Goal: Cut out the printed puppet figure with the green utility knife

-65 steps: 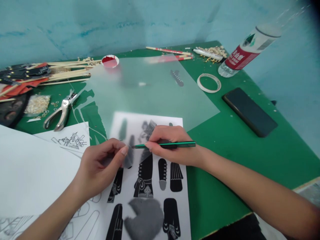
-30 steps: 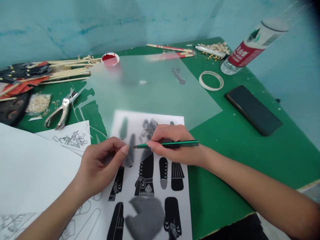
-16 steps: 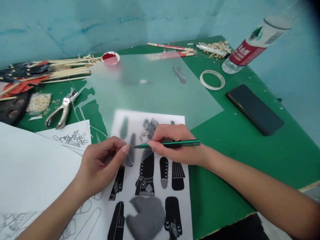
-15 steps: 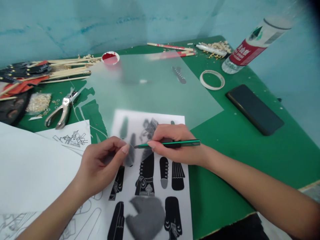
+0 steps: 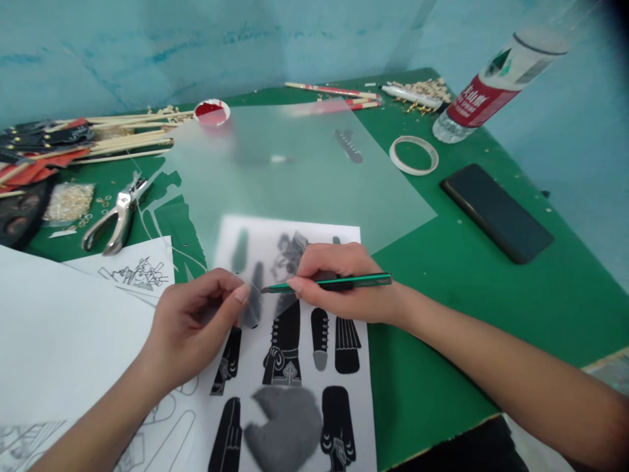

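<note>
Because the frosted plastic sheet [image 5: 304,196] overlies the printed page [image 5: 307,347] right between the two hands, I would want it flat there. The left hand [image 5: 194,324] has thumb and forefinger pinched together on what looks like the sheet's near edge, while the right hand [image 5: 354,303] grips a slim green pen-like tool [image 5: 363,280] in a writing hold, its dark tip just beside the left thumb. I cannot tell whether that tip touches the sheet.

To work cleanly, I'd rest the right hand's heel, keep the pressure light and press the sheet down with the left fingertips — the dark elongated shape [image 5: 254,305] beside them looks blurred through it — without straying into the tip's path.

Beyond the right hand lie a smartphone [image 5: 496,213] and a tape roll [image 5: 433,157]; beyond the left, silver pliers [image 5: 126,200].

Against the frame half a second ago, everything, smartphone and tape roll included, sits slightly further left, which I take for head movement. Both grips match, and the tip points at nearly the same spot.
</note>
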### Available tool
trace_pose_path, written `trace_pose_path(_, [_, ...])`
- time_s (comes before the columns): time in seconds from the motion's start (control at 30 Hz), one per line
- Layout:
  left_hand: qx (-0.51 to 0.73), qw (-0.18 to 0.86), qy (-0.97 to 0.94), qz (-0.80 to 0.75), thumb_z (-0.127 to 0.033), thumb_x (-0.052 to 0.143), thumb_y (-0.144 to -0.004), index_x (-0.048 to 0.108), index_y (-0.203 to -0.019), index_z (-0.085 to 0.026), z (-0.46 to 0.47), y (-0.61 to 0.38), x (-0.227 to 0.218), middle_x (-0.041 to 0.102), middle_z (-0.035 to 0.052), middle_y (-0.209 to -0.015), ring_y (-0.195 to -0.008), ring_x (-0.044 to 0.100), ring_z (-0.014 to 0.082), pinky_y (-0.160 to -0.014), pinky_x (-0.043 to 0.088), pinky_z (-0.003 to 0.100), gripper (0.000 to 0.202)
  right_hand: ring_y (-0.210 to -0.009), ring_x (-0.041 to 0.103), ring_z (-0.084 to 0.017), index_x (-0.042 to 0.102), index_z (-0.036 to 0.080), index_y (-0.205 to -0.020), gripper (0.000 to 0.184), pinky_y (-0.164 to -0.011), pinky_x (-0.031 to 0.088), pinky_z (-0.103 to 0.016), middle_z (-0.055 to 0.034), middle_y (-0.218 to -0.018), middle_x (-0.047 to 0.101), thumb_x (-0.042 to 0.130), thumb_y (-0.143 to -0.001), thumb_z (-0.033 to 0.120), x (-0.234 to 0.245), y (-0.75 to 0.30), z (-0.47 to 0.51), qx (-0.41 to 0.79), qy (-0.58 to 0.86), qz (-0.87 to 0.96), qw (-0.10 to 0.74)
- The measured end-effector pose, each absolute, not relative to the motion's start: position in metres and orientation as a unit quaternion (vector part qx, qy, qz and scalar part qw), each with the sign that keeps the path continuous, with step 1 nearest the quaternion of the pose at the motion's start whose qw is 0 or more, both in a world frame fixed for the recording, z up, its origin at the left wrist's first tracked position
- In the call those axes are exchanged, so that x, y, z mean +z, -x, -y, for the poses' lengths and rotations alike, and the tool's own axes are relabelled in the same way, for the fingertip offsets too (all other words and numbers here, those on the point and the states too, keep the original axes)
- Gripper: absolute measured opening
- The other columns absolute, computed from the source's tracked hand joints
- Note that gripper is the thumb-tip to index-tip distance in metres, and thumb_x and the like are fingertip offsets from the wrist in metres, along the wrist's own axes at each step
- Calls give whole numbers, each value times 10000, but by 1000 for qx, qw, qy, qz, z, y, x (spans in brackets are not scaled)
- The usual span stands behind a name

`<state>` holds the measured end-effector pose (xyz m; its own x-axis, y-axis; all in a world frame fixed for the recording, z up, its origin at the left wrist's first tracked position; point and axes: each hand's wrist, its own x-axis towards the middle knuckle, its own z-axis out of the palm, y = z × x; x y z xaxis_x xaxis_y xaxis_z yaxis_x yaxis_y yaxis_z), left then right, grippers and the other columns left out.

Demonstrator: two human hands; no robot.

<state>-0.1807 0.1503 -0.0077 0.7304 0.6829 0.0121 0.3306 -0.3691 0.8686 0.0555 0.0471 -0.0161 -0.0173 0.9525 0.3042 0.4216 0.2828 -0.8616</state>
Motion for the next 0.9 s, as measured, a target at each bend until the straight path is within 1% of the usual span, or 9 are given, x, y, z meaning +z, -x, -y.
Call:
trace_pose_path(0.43, [186, 469, -803, -318, -266, 619, -1013, 662, -812, -247, -150, 185, -13, 624, -90, -605, -533, 583, 51, -529, 460, 138, 207, -572, 505, -49, 670, 187, -767, 207, -598, 425, -195, 53, -704, 658, 697, -972, 201, -16, -55, -48, 297, 520, 647, 472])
trace_pose_path(0.63, [191, 479, -795, -318, -272, 625, -1018, 665, -827, -244, -151, 186, -16, 618, -86, -619, -539, 578, 53, -526, 457, 148, 197, -586, 516, -62, 663, 190, -770, 210, -613, 441, -212, 46, -707, 661, 689, -978, 214, -16, -56, -46, 300, 526, 645, 466])
trace_pose_path(0.9, [179, 474, -795, -333, -300, 632, -1011, 679, -819, -240, -150, 186, -14, 625, -58, -608, -531, 582, 89, -504, 462, 204, 207, -582, 510, -62, 652, 194, -771, 216, -615, 444, -216, 54, -699, 636, 680, -982, 225, -16, -56, -46, 309, 525, 643, 465])
